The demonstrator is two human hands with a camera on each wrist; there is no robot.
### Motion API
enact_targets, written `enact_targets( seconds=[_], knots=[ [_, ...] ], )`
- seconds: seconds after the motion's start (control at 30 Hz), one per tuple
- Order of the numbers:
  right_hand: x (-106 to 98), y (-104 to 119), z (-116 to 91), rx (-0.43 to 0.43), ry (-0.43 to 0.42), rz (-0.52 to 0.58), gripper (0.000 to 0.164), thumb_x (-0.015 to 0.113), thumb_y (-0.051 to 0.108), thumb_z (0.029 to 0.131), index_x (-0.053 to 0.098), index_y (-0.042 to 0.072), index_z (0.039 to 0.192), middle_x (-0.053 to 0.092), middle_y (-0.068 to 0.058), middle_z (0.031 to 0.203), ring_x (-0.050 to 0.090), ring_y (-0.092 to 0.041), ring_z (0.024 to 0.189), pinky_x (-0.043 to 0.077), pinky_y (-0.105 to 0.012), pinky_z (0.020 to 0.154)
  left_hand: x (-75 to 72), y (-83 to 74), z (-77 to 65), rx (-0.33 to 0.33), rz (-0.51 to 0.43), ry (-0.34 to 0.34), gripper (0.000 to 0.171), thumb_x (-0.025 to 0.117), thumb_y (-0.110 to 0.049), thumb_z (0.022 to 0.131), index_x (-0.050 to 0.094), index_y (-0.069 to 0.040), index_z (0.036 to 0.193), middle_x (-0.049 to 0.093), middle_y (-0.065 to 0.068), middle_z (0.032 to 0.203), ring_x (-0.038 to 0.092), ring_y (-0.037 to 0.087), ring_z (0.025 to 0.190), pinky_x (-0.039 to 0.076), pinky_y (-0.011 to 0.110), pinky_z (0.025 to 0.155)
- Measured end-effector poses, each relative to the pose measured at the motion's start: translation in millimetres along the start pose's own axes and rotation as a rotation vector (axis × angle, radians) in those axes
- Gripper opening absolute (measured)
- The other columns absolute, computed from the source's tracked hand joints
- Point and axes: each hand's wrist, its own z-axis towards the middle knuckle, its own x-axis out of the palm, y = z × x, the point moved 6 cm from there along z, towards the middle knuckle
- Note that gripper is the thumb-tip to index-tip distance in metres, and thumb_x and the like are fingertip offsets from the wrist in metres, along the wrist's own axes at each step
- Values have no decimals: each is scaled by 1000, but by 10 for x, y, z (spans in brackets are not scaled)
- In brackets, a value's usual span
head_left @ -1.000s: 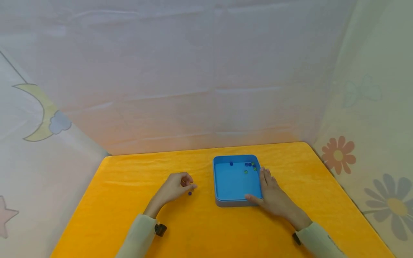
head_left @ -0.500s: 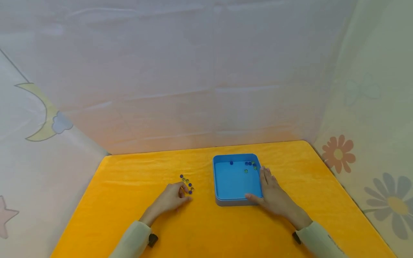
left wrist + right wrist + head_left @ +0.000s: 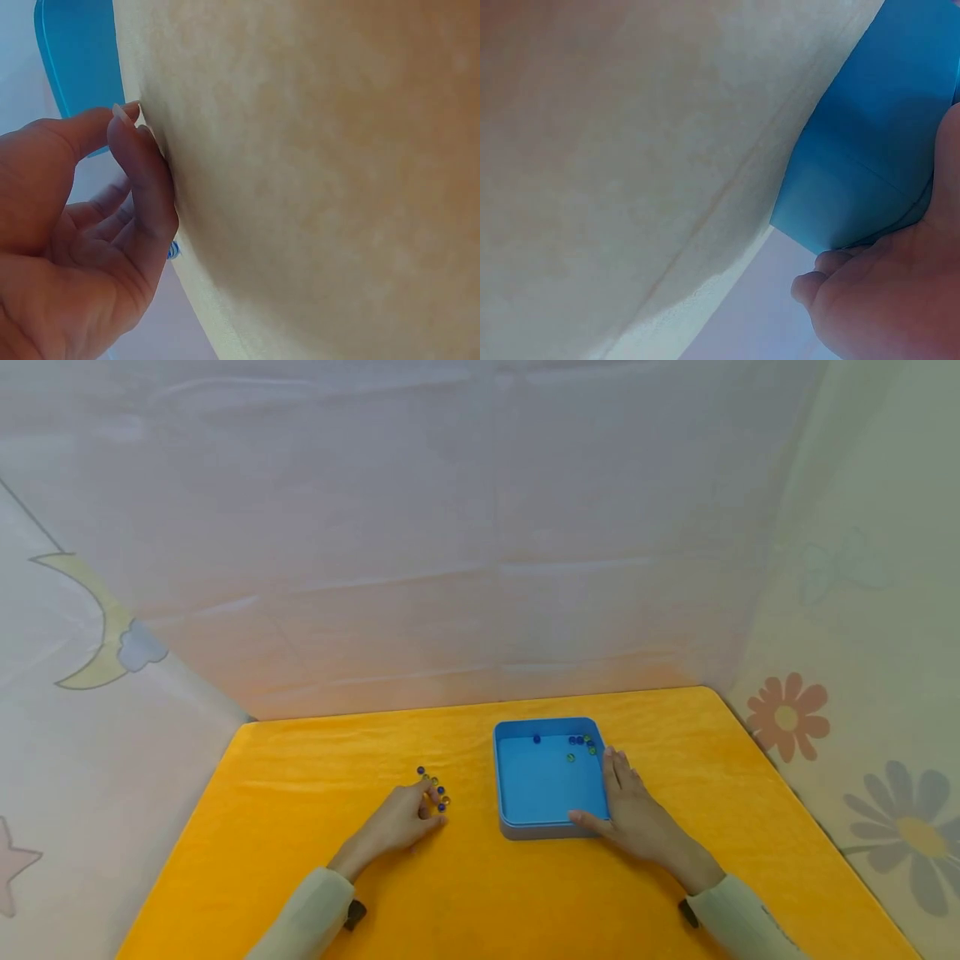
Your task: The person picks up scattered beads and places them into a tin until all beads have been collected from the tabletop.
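Observation:
In the head view, my left hand (image 3: 401, 817) is low over the yellow cloth, fingers bent, thumb and index finger apart. Just beyond its fingertips lies a loose line of small glass marbles, among them a blue marble (image 3: 441, 807) by the thumb and an amber marble (image 3: 446, 800). A gripped marble is not visible; the left wrist view hides the fingertip gap. My right hand (image 3: 637, 818) rests against the right side of a blue square tray (image 3: 497, 777), fingers along the side, thumb on the front rim. Several blue and yellow-green marbles (image 3: 571, 757) lie inside.
The table is covered by yellow cloth (image 3: 465, 902). A pale sheet (image 3: 480, 568) hangs behind it, and printed panels with a moon (image 3: 97, 618) and flowers (image 3: 787, 718) flank it. Cloth lies between the left hand and the tray.
My left hand has drawn back slightly toward the lower left, uncovering the line of marbles, then stayed nearly still. My right hand and the tray have kept their places.

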Motion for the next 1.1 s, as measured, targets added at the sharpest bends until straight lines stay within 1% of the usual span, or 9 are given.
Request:
enact_targets(
  seconds=[0.17,0.3,0.37,0.53,0.63,0.87,1.1],
  knots=[
    [3,-4,1,5,3,2,127,57,80,91,1,-8,165,4,-33,173,11,-57,159,20,-72,122,-4,-10,24,6,28,-7,22,71,-25,103,64,-8,116,63,0,67,55,13,43,48,28,47],
    [0,2,1,-1,-1,-5,127,57,80,91,3,-9,165,4,-34,173,11,-56,159,20,-71,123,-1,10,52,4,62,-12,20,71,-26,103,66,-9,113,62,-3,67,55,12,44,48,26,49],
    [-1,4,2,-4,-4,-9,127,57,80,91,4,-9,165,5,-34,173,11,-56,159,19,-71,124,-7,15,63,10,80,-22,19,71,-26,102,67,-10,112,63,-3,69,55,11,48,47,25,51],
    [-1,4,6,-11,-14,-18,126,58,78,92,5,-10,165,6,-34,173,12,-56,159,19,-71,124,-26,3,92,46,144,-51,14,72,-22,102,70,-10,110,65,-5,80,55,8,64,49,24,61],
    [0,1,6,-12,-18,-21,125,58,78,92,5,-10,165,7,-34,173,13,-56,159,19,-71,124,-27,-7,111,66,172,-59,10,72,-19,101,72,-10,107,65,-5,82,56,7,67,50,24,64],
    [0,0,-3,-17,-19,-12,124,59,76,93,5,-10,164,6,-34,173,12,-56,159,18,-70,125,-28,0,122,61,161,-59,9,72,-17,101,73,-9,105,69,-3,88,59,6,75,53,24,67],
    [4,-4,4,-26,-24,-26,124,59,75,93,6,-11,164,7,-34,173,12,-56,159,19,-70,125,-42,-5,124,47,140,-57,7,72,-17,101,73,-10,101,68,-3,86,58,7,72,50,23,65]
  ],
)
